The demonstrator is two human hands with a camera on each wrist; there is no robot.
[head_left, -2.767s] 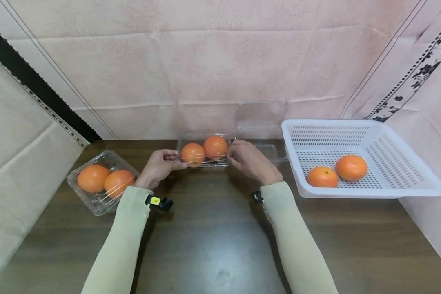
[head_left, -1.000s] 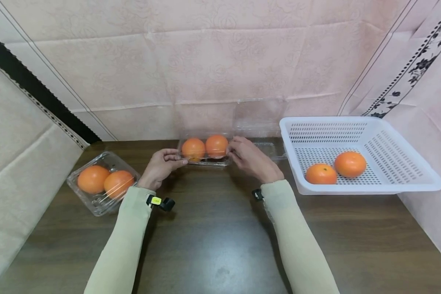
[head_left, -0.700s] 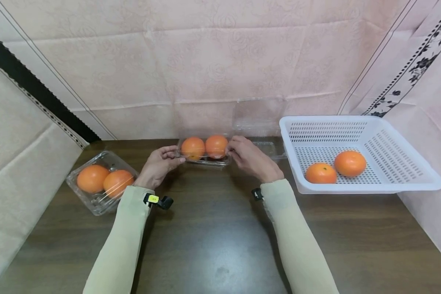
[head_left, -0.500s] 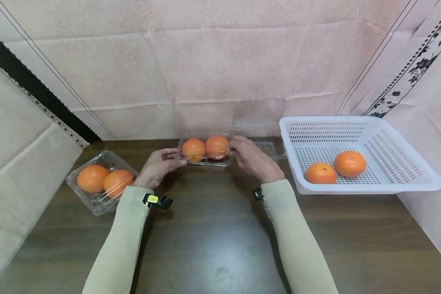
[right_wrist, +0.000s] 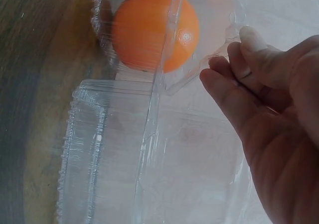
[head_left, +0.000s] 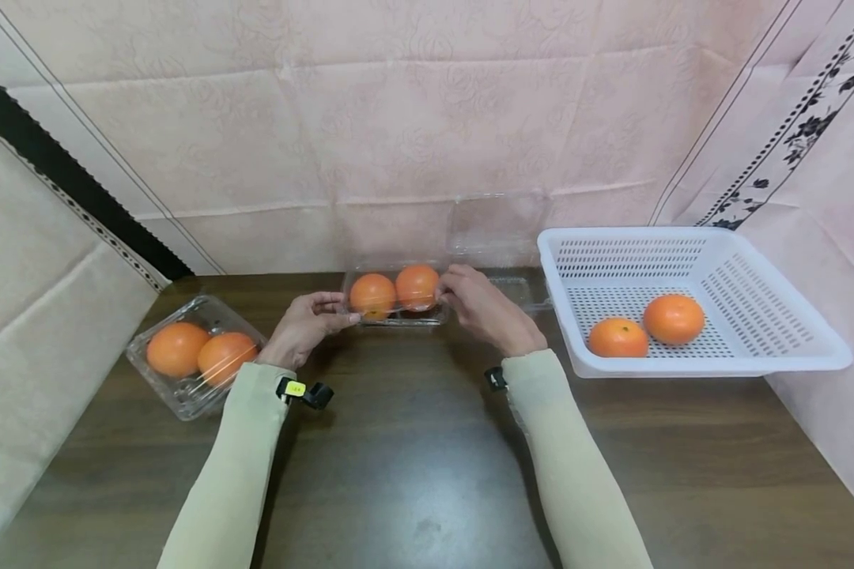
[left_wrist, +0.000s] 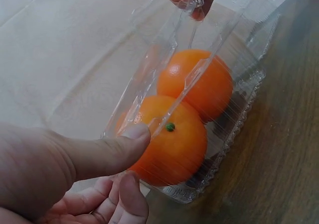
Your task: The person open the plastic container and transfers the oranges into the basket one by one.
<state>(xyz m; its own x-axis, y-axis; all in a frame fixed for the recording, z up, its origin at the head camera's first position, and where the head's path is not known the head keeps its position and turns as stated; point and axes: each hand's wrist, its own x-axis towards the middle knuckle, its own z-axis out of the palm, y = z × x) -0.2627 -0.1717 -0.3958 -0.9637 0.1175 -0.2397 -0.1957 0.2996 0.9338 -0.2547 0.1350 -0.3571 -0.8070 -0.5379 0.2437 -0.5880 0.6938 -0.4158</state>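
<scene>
Clear plastic box (head_left: pixel 407 319) barely shifts; my left hand (head_left: pixel 309 328) and, seemingly, my right hand (head_left: pixel 489 311) still pinch its ends, so its oranges (head_left: pixel 373 294) sit steady.

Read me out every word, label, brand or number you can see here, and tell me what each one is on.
No text is readable in any view.
Yellow label on the left wristband: dark marks, too small and blurred to read.
Right wristband: nothing legible.
Middle clear container and its oranges: no text visible.
White basket: none visible.
Cloth border: flower print, no letters.
</scene>
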